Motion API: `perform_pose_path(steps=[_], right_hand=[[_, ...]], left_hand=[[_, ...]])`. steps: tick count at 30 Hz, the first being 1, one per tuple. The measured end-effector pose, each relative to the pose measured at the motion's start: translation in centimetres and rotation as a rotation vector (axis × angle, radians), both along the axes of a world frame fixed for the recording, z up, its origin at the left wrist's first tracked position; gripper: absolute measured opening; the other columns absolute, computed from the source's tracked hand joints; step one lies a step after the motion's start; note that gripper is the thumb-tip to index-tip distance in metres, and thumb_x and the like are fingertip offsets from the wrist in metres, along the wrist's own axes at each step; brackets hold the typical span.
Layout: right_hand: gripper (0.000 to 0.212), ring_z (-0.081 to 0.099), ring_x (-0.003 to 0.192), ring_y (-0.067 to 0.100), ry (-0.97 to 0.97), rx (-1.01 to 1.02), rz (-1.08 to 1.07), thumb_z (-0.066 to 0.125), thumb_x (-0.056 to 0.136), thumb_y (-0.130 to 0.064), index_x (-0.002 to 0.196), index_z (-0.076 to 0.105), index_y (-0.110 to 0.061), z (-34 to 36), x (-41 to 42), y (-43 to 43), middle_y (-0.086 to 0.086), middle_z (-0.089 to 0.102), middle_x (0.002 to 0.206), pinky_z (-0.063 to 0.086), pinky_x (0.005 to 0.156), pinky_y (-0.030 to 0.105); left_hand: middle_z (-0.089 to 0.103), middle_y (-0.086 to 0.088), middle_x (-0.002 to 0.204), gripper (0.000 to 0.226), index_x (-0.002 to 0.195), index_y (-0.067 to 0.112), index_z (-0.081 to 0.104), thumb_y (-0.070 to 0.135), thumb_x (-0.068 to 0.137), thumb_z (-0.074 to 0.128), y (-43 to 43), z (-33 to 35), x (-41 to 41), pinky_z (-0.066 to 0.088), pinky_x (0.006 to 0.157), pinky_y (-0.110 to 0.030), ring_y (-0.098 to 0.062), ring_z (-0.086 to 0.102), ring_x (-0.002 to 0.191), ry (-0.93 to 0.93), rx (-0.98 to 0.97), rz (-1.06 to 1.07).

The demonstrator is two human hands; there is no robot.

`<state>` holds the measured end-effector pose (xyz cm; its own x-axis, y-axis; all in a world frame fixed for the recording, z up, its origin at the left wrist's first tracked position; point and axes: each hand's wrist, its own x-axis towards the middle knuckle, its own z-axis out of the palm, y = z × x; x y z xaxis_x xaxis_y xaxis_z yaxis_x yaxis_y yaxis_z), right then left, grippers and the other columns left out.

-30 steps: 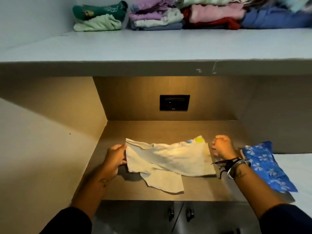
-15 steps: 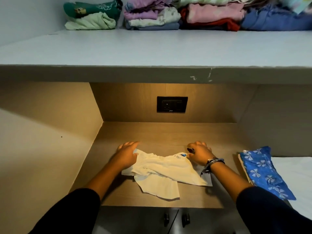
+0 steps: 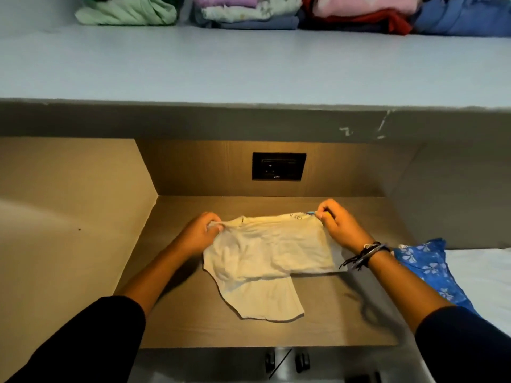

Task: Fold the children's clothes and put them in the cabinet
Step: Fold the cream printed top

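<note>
Both hands are lifting since earlier: left hand [image 3: 199, 235] and right hand [image 3: 340, 227] are pinching one cream shirt [image 3: 269, 252] (top corners).

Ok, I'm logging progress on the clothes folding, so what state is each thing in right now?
Cream garment: partly folded, far edge pinched at both ends, lower part on the wooden surface.
Left hand: closed on the garment's left corner.
Right hand: closed on its right corner.
Blue floral cloth: lying at the right, untouched.
Stacked clothes: folded, on the upper shelf.
Cabinet doors: appear shut.
</note>
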<state>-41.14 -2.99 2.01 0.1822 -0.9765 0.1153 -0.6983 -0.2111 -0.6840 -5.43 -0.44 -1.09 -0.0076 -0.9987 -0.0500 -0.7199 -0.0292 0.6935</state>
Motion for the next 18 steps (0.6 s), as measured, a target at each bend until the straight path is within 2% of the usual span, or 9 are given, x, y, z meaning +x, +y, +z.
perform_pose_path(steps=[2, 4, 7, 10, 12, 15, 16, 18], right_hand=[[0.011, 0.058, 0.078, 0.023, -0.058, -0.093, -0.015, 0.057, 0.094, -0.019, 0.083, 0.06, -0.019, 2.4, -0.6, -0.5, -0.001, 0.063, 0.081, 0.046, 0.072, 0.041], [0.012, 0.057, 0.081, 0.024, -0.04, -0.194, 0.026, 0.061, 0.091, -0.016, 0.08, 0.064, -0.011, 4.2, -0.8, -1.1, 0.003, 0.063, 0.083, 0.044, 0.076, 0.04], [0.013, 0.054, 0.083, 0.021, -0.094, -0.339, 0.047, 0.061, 0.088, -0.01, 0.079, 0.063, -0.002, 6.1, -1.1, -1.4, 0.013, 0.062, 0.086, 0.041, 0.079, 0.035], [0.015, 0.048, 0.067, 0.008, -0.293, -0.227, -0.001, 0.059, 0.095, -0.01, 0.081, 0.058, -0.016, 7.1, -1.5, -0.9, 0.001, 0.056, 0.075, 0.04, 0.063, 0.023], [0.014, 0.046, 0.064, 0.01, -0.309, -0.192, -0.002, 0.061, 0.095, -0.014, 0.081, 0.058, -0.016, 7.1, -1.6, -0.5, 0.001, 0.055, 0.073, 0.039, 0.057, 0.019], [0.019, 0.045, 0.06, 0.005, -0.308, -0.158, 0.026, 0.07, 0.086, -0.028, 0.072, 0.06, -0.019, 7.1, -2.3, 1.0, -0.002, 0.056, 0.069, 0.038, 0.054, 0.017], [0.023, 0.044, 0.058, 0.002, -0.315, -0.116, 0.049, 0.072, 0.08, -0.037, 0.068, 0.061, -0.02, 7.0, -2.8, 1.8, -0.008, 0.056, 0.065, 0.038, 0.054, 0.017], [0.027, 0.046, 0.058, 0.002, -0.319, 0.016, 0.126, 0.075, 0.07, -0.045, 0.062, 0.063, -0.022, 6.7, -4.3, 3.3, -0.01, 0.057, 0.061, 0.039, 0.054, 0.02]], left_hand=[[0.065, -0.001, 0.084, 0.015, 0.079, 0.03, 0.06, 0.02, 0.09, 0.063, -0.5, 3.2, 0.0, 0.048, 0.064, -0.032, -0.017, 0.06, 0.076, 0.109, -0.062, 0.003], [0.064, -0.001, 0.08, 0.021, 0.077, 0.028, 0.061, 0.01, 0.087, 0.066, -0.7, 6.1, 0.3, 0.047, 0.066, -0.03, -0.016, 0.057, 0.074, 0.096, -0.113, -0.043], [0.059, 0.0, 0.076, 0.016, 0.079, 0.017, 0.061, 0.003, 0.085, 0.067, -0.4, 9.6, 0.3, 0.045, 0.057, -0.014, -0.012, 0.054, 0.069, 0.103, -0.177, -0.074], [0.058, -0.002, 0.079, 0.009, 0.086, 0.009, 0.059, 0.004, 0.086, 0.067, 0.4, 11.6, 0.1, 0.043, 0.057, -0.017, -0.012, 0.054, 0.069, 0.073, -0.223, -0.076], [0.059, -0.005, 0.084, 0.009, 0.092, 0.006, 0.06, 0.005, 0.086, 0.067, 1.0, 12.4, -0.2, 0.043, 0.06, -0.018, -0.013, 0.055, 0.072, 0.06, -0.224, -0.07], [0.063, -0.008, 0.1, 0.028, 0.112, 0.009, 0.063, 0.006, 0.085, 0.069, 2.6, 12.8, -0.3, 0.048, 0.072, -0.02, -0.019, 0.06, 0.088, 0.07, -0.134, -0.089], [0.065, -0.009, 0.101, 0.029, 0.113, 0.009, 0.065, 0.005, 0.084, 0.07, 3.2, 12.7, -0.1, 0.049, 0.076, -0.024, -0.022, 0.062, 0.091, 0.074, -0.093, -0.108], [0.069, -0.007, 0.091, 0.015, 0.094, 0.01, 0.072, 0.004, 0.081, 0.073, 4.9, 12.3, 0.5, 0.051, 0.073, -0.024, -0.019, 0.064, 0.084, 0.088, -0.003, -0.156]])
